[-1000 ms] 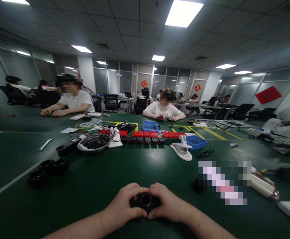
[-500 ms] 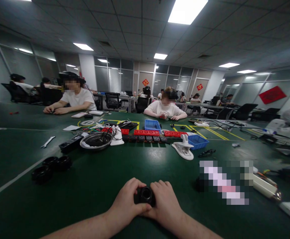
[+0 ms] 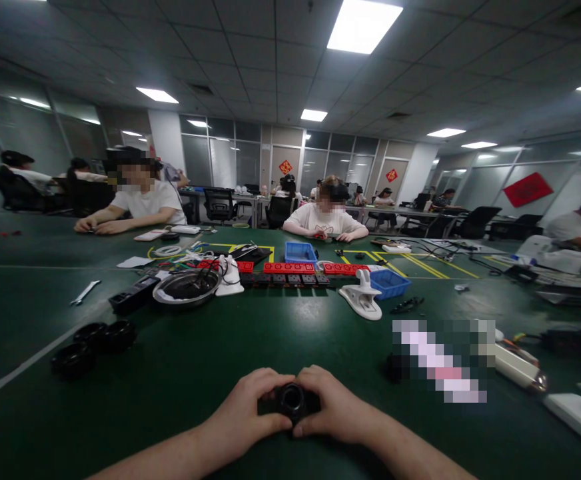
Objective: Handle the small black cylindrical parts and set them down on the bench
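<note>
Both hands meet low centre on the green table (image 3: 280,333), near its close edge. Left hand (image 3: 243,413) and right hand (image 3: 338,410) wrap a small black ring-shaped part (image 3: 291,399) between them, fingers curled round its sides, thumbs pressed under it; its round opening faces the camera. Part sits just above the table surface, whether it touches cannot be told.

Open room: bare green felt all round the hands, wide free strip to the left as far as the white line (image 3: 25,363) running diagonally, and straight ahead up to the mid-table clutter.

Left, well apart: three black rings (image 3: 93,343) in a cluster, a wrench (image 3: 84,292) further out. Ahead: black power strip (image 3: 134,294), round metal bowl (image 3: 186,288) with dark contents, white clamp stand (image 3: 363,300), row of red blocks (image 3: 290,268), two blue bins (image 3: 389,283). Right, near: a blurred-out patch, beside it a white cylindrical tool (image 3: 518,367) and a flat white slab (image 3: 578,420) at the right edge; these crowd the right side closer than anything on the left.

Far side of table: two seated people in white shirts, hands on the table; another person's sleeve at far right. Nothing lies between the hands and the near edge.
</note>
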